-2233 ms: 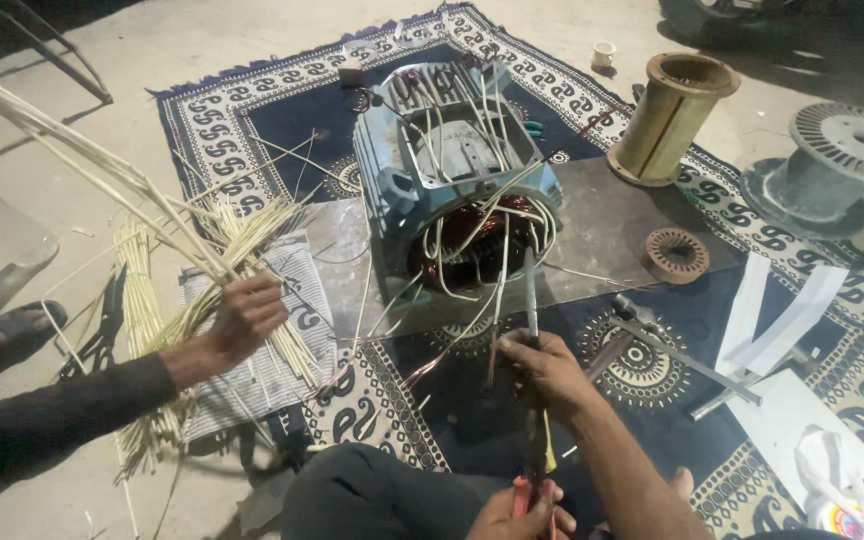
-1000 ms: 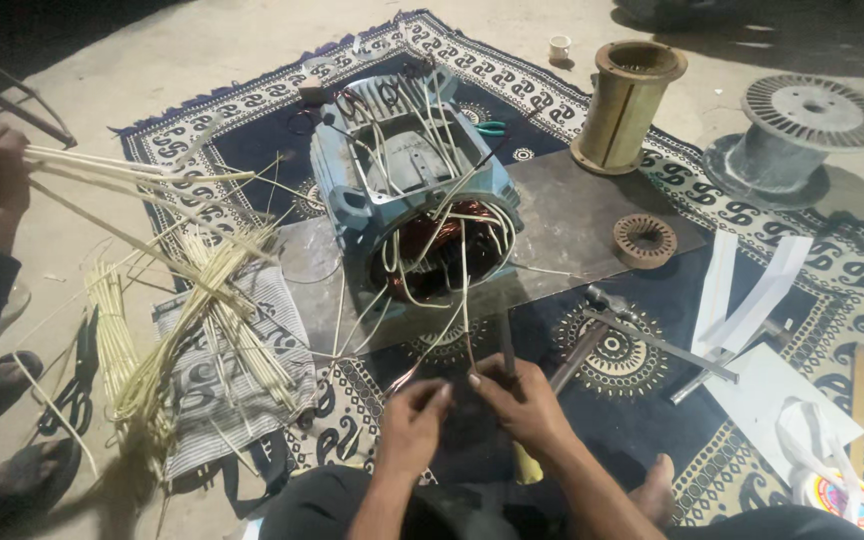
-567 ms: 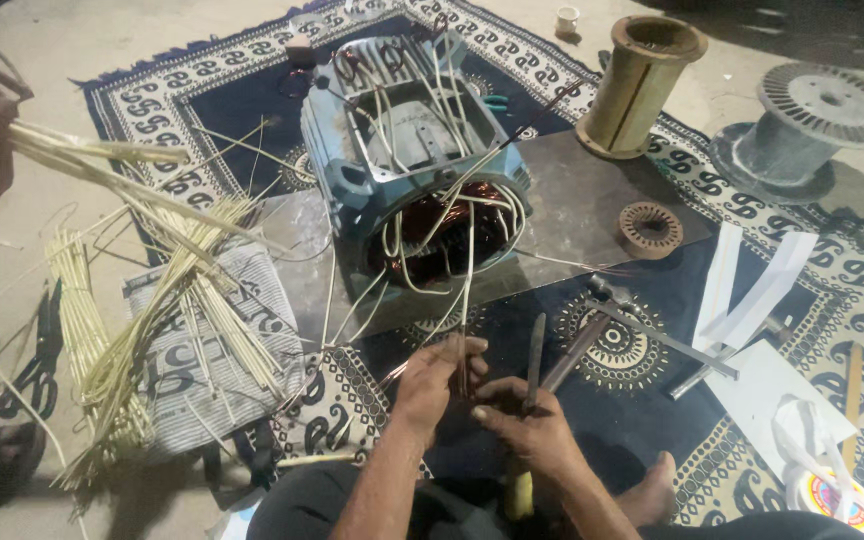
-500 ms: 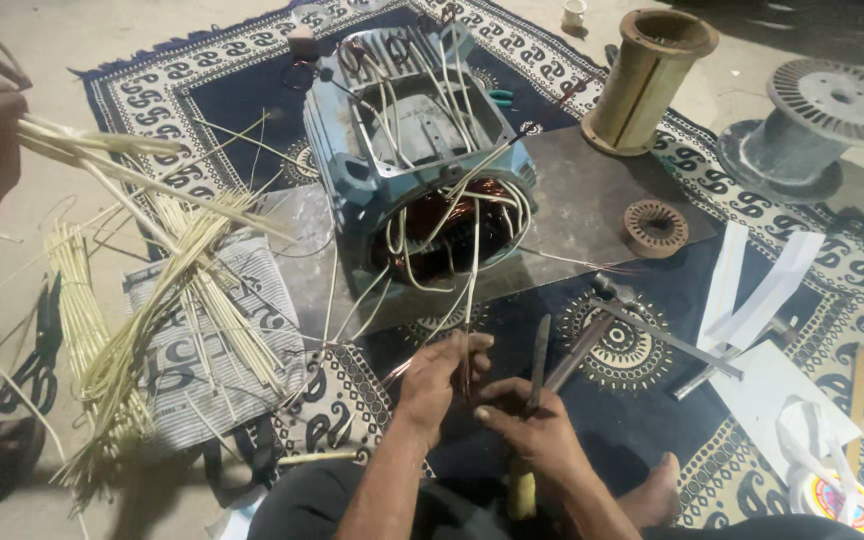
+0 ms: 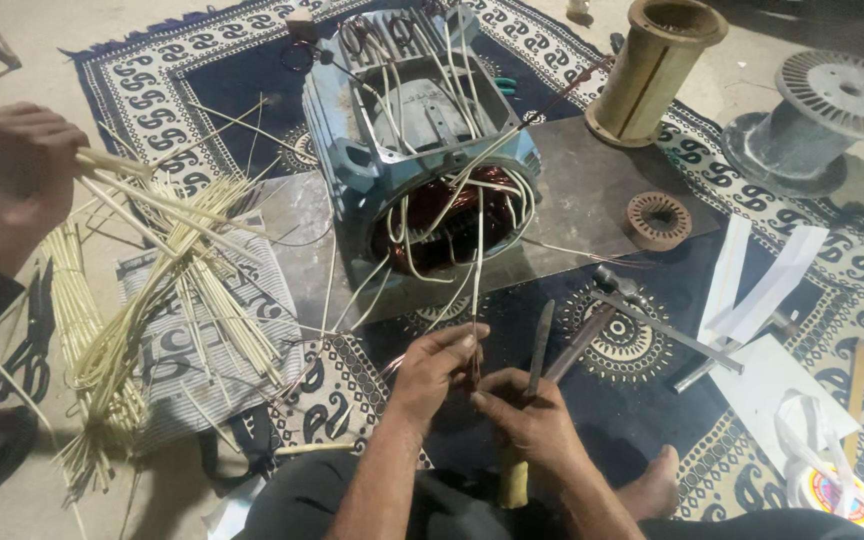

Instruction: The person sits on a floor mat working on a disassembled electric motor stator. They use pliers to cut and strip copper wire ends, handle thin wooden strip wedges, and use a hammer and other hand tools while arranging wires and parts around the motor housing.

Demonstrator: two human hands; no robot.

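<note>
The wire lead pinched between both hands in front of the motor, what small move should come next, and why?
Probably slide the left hand a little up the wire lead. Both hands pinch it low, the right hand just beneath, while the lead runs slack up into the copper windings of the motor housing.

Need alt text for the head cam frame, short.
Seen from above, the left hand and right hand pinch a lead wire coming from an opened blue electric motor on a patterned rug. At left, another person's hand grips pale sleeving strips.
</note>
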